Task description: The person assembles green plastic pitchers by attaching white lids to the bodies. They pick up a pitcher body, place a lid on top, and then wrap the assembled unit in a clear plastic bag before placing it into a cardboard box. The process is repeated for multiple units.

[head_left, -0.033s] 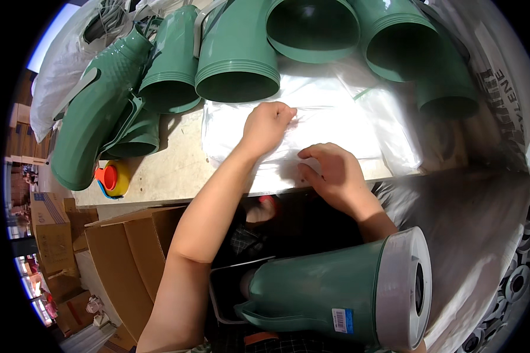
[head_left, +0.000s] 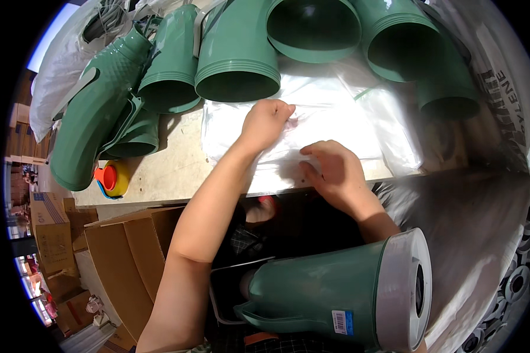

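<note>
A stack of clear plastic bags lies flat on the pale worktop. My left hand is closed over the stack, its thumb and fingertips pinched together at some wrinkled film. To its right, my right hand is held low over the stack's near edge, with thumb and forefinger apart and nothing visible between them. Across my lap, below the right forearm, a green jug lies on its side. It has a light grey ring at its right end, a handle and a small barcode sticker.
Several green jug shells with open ends line the worktop's far side. A yellow and red round item sits at its left front corner. An open cardboard box stands below left. Large plastic sheeting hangs at the right.
Both hands have shifted up very slightly. The bags, the jug and the shells stay where they were.
</note>
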`<act>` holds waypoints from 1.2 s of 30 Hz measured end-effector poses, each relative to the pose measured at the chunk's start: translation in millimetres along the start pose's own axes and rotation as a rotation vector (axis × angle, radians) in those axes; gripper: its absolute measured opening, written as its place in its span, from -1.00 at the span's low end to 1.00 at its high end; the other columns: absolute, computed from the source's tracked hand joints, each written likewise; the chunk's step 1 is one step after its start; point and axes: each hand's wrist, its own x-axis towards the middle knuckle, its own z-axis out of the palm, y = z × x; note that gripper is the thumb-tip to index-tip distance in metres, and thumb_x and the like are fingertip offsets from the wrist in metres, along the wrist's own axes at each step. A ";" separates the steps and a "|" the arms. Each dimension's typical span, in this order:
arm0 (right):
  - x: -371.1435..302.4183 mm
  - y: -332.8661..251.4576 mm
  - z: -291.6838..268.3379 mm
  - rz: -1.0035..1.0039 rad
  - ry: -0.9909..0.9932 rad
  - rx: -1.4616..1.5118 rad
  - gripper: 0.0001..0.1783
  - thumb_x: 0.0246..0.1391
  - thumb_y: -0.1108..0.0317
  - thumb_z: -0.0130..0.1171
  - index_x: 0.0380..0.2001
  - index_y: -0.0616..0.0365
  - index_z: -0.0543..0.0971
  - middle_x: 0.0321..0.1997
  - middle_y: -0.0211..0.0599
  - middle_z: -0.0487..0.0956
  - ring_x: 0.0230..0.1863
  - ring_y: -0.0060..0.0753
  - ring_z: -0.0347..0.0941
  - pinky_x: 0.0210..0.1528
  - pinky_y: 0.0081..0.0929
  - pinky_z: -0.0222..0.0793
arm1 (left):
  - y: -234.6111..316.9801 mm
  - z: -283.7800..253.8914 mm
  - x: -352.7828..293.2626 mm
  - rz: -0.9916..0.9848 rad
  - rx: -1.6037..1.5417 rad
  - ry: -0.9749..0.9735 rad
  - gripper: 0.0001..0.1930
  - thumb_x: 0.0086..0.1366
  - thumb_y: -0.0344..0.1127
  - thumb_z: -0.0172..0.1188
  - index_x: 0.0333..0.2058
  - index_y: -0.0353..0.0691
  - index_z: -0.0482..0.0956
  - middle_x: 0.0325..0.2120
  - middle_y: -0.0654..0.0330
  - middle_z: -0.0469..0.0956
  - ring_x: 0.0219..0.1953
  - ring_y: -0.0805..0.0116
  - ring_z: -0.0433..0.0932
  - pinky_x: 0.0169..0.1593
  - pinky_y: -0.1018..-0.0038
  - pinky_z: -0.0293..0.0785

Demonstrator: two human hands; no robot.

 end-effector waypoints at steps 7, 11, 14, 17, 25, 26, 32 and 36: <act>30.8 22.8 12.3 -0.261 0.090 -0.430 -0.25 -0.17 0.34 0.42 0.18 0.22 0.44 0.32 -0.07 0.43 0.37 -0.02 0.30 0.34 -0.12 0.21 | -9.2 -10.8 19.1 -0.143 -0.321 -0.110 -0.65 0.48 -0.24 0.09 -0.50 -0.26 0.61 -0.62 0.40 0.48 -0.55 0.68 0.30 -0.46 0.57 0.26; 19.3 20.6 9.5 -0.198 0.059 -0.489 -0.26 -0.21 0.32 0.44 0.14 0.21 0.48 0.28 -0.10 0.46 0.32 -0.03 0.33 0.31 -0.13 0.23 | -0.6 -10.9 13.4 -0.213 -0.396 -0.057 -0.65 0.45 -0.24 0.12 -0.50 -0.31 0.61 -0.61 0.36 0.49 -0.55 0.60 0.33 -0.43 0.54 0.28; 14.2 15.3 4.8 -0.098 -0.045 -0.487 -0.25 -0.22 0.32 0.45 0.14 0.19 0.49 0.28 -0.14 0.47 0.30 -0.05 0.34 0.30 -0.15 0.24 | 3.6 -17.5 9.9 -0.254 -0.455 -0.096 -0.72 0.44 -0.28 0.13 -0.42 -0.30 0.65 -0.52 0.34 0.59 -0.51 0.63 0.42 -0.38 0.62 0.33; 21.0 2.3 0.9 -0.047 -0.085 -0.378 -0.19 -0.23 0.31 0.46 0.19 0.17 0.45 0.26 -0.13 0.48 0.28 -0.03 0.35 0.30 -0.12 0.23 | 1.8 -22.6 5.6 -0.180 -0.435 -0.165 -0.75 0.43 -0.30 0.15 -0.38 -0.32 0.67 -0.50 0.33 0.61 -0.50 0.62 0.44 -0.37 0.63 0.34; 31.3 27.2 17.3 -0.269 0.147 -0.357 -0.13 -0.32 0.31 0.50 0.20 0.11 0.46 0.24 -0.16 0.50 0.25 -0.08 0.37 0.29 -0.16 0.21 | 8.5 -23.8 12.9 -0.275 -0.327 -0.178 -0.70 0.47 -0.33 0.05 -0.37 -0.40 0.65 -0.48 0.22 0.64 -0.45 0.53 0.54 -0.30 0.60 0.46; 28.4 25.2 16.6 -0.257 0.135 -0.380 -0.15 -0.33 0.31 0.50 0.17 0.11 0.48 0.23 -0.17 0.51 0.22 -0.09 0.38 0.28 -0.17 0.23 | 7.2 -23.1 11.6 -0.272 -0.413 -0.169 -0.69 0.47 -0.33 0.04 -0.37 -0.41 0.65 -0.48 0.20 0.64 -0.44 0.51 0.55 -0.29 0.59 0.47; 15.5 14.3 8.3 -0.086 0.017 -0.460 -0.29 -0.31 0.28 0.48 0.03 0.14 0.53 0.15 -0.25 0.54 0.12 -0.14 0.41 0.21 -0.17 0.27 | 4.6 -22.0 9.8 -0.229 -0.642 -0.211 -0.68 0.48 -0.37 -0.01 -0.35 -0.45 0.65 -0.44 0.10 0.66 -0.39 0.43 0.59 -0.24 0.53 0.50; 16.8 -0.5 2.2 -0.141 0.106 -0.439 -0.31 -0.22 0.19 0.46 0.05 0.13 0.52 0.14 -0.24 0.55 0.23 -0.08 0.38 0.26 -0.13 0.25 | -0.3 -18.8 8.2 -0.150 -0.505 -0.150 -0.68 0.48 -0.37 -0.01 -0.30 -0.49 0.65 -0.42 0.10 0.67 -0.36 0.40 0.60 -0.19 0.50 0.52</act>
